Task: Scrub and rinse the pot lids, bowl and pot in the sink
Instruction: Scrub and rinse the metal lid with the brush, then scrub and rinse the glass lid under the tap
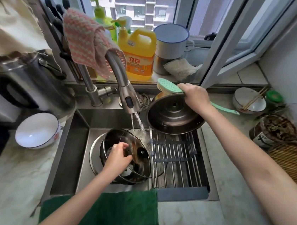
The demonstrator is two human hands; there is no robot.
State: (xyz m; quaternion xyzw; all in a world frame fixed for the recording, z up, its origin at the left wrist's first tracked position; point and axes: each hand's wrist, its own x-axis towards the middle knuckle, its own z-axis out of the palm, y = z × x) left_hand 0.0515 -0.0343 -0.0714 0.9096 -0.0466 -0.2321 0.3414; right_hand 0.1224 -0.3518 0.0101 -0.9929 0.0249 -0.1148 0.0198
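Observation:
A dark steel pot (112, 172) lies tilted in the steel sink (65, 155). A glass lid (138, 145) leans in its mouth. My left hand (118, 157) grips the glass lid at its edge. Water runs from the faucet (122, 85) just behind the pot. A dark metal lid (172, 115) rests upside down at the back of the wire drying rack (175, 163). My right hand (196, 96) is over its far right rim and holds a mint-green scrub brush (169, 87), bristles pointing toward the back wall.
A white bowl (37, 130) sits on the counter left of the sink, beside a steel kettle (29, 83). Yellow detergent jug (139, 54), soap bottles and an enamel mug (171, 39) line the windowsill. A bowl with chopsticks (250, 100) and a jar (274, 131) stand right. A green towel (107, 211) drapes the front edge.

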